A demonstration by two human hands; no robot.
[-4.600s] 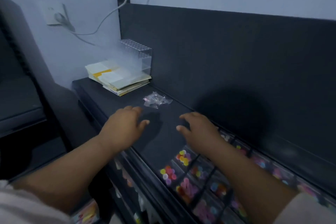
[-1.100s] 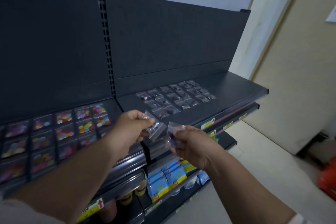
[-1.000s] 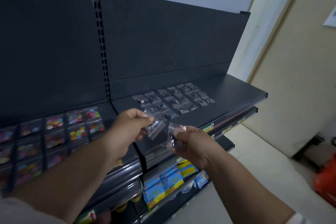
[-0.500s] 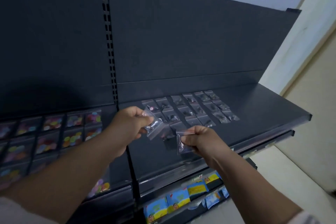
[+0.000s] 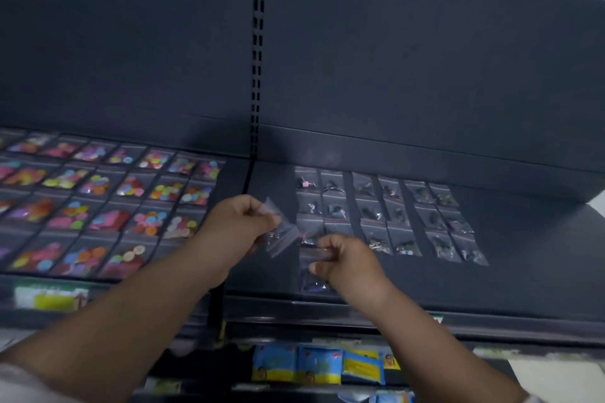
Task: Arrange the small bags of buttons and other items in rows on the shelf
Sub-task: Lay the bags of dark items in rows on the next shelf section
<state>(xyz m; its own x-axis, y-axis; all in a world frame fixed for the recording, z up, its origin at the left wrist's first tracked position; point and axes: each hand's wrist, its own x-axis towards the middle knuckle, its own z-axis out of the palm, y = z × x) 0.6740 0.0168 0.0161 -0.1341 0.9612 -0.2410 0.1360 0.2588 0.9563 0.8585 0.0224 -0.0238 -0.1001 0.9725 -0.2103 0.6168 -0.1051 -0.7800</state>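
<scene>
Head view, blurry. Left hand pinches a clear bag between thumb and fingers, held over the shelf just left of the grid of dark-item bags. Right hand pinches a second bag by its top edge, below the grid's left column near the shelf front; can't tell if it touches down. Button bags lie in rows left of the slotted post. Blue-yellow packets sit on a lower shelf.
</scene>
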